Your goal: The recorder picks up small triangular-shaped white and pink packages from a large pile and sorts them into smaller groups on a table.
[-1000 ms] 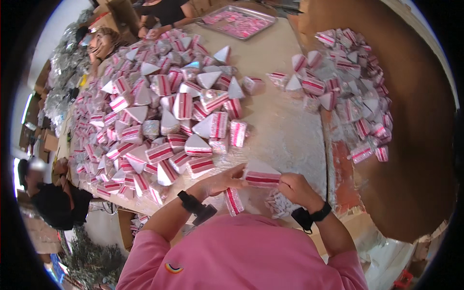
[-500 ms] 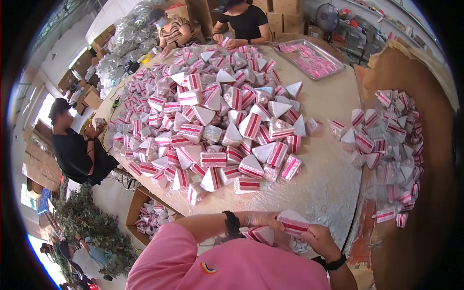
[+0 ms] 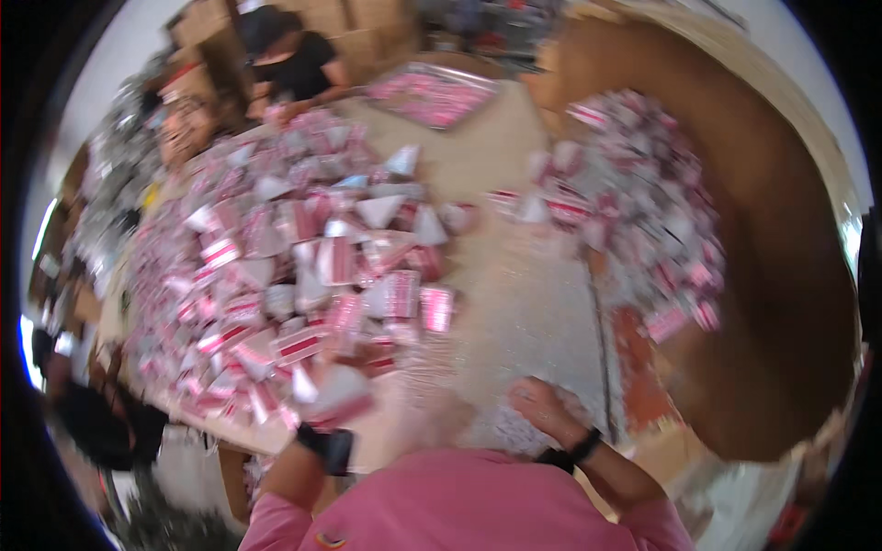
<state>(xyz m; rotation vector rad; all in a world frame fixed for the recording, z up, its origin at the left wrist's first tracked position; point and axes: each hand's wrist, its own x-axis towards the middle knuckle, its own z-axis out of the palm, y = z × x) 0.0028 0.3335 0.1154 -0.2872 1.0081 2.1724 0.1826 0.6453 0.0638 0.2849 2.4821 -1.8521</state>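
At the near edge of the pile, my left hand (image 3: 367, 354) is smeared by motion. A large white and pink wedge, a toy cake slice (image 3: 338, 397), hides most of it and appears to be in its grasp. Farther right, my right hand (image 3: 544, 406) is down at a heap of small whitish pieces (image 3: 524, 430) on the table, its fingers curled closed. What they pinch, if anything, is too small to make out. The big pile of cake slices (image 3: 303, 239), many in clear wrapping, lies ahead and to the left.
More wrapped slices (image 3: 643, 202) lie on brown cardboard (image 3: 763, 303) at the right. A metal tray (image 3: 432, 69) of flat pink pieces stands at the far side. A person in black (image 3: 294, 69) works behind the pile; another (image 3: 92, 413) is at the left.
My hands have moved apart: the left has gone leftward to the pile with a slice, and the right has let go and lowered to the whitish pieces. The view has swung right.
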